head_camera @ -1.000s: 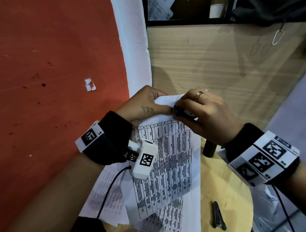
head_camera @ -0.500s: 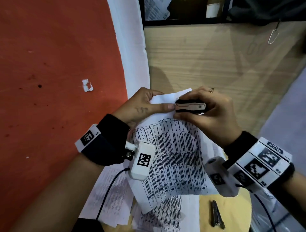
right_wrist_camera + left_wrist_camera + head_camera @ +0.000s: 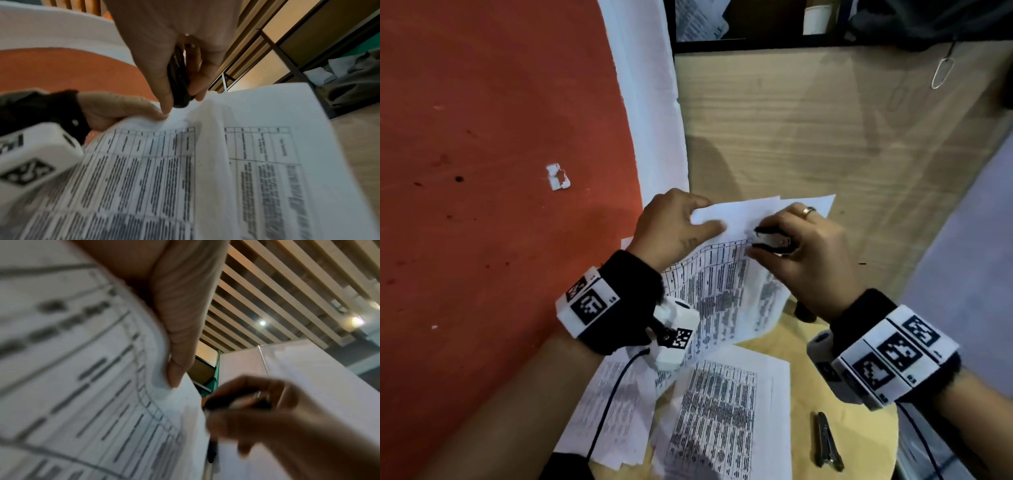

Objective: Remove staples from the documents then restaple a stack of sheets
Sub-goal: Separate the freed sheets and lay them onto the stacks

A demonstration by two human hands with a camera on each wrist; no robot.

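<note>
Two hands work at the top edge of a printed document (image 3: 726, 287) held up above a round yellow table (image 3: 835, 387). The left hand (image 3: 671, 229) pinches the upper left corner of the sheets, thumb on the printed face and fingers behind; the left wrist view shows the thumb (image 3: 180, 337) pressing the paper into a small dent. The right hand (image 3: 808, 253) grips a small black staple remover (image 3: 774, 240) between thumb and fingers, its tip against the top margin of the document just right of the left thumb. In the right wrist view the staple remover (image 3: 179, 84) points down onto the paper, which bulges into a ridge under it. Whether its teeth have caught a staple cannot be told. At least two sheets show at the top edge, their corners fanned slightly apart.

Below the raised document, more printed sheets (image 3: 719, 428) lie loosely overlapped on the near left part of the table, some hanging past its left edge. A slim metal tool (image 3: 827, 442) lies on the bare yellow surface near the table's near right edge, well apart from the hands. Beyond the table stands a wooden panel (image 3: 808, 137), and to the left is red floor with a torn scrap of paper (image 3: 558, 176).
</note>
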